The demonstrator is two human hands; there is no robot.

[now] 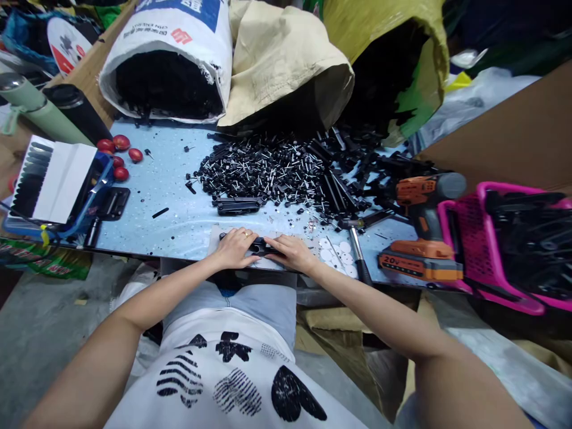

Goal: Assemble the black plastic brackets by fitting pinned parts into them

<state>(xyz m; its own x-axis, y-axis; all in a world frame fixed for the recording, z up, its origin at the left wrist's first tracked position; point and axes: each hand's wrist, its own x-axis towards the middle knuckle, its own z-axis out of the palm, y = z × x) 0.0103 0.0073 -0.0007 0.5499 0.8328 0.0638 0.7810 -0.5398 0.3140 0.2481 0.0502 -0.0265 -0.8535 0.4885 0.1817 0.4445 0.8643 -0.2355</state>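
Note:
At the front edge of the blue table, my left hand is closed over the left part of a black plastic part. My right hand grips its right end, fingers pressed together. Much of the part lies hidden under the hands, above a pale board. Beyond it lies a similar long black plastic piece. Behind that spreads a heap of small black knobs with metal pins. White discs lie right of my right hand, beside a hammer-like tool with a black handle.
An orange cordless drill stands at the right, near a pink basket of black parts. Open sacks, including a white one, line the back. At left are a blue tray, red fruits and a green bottle.

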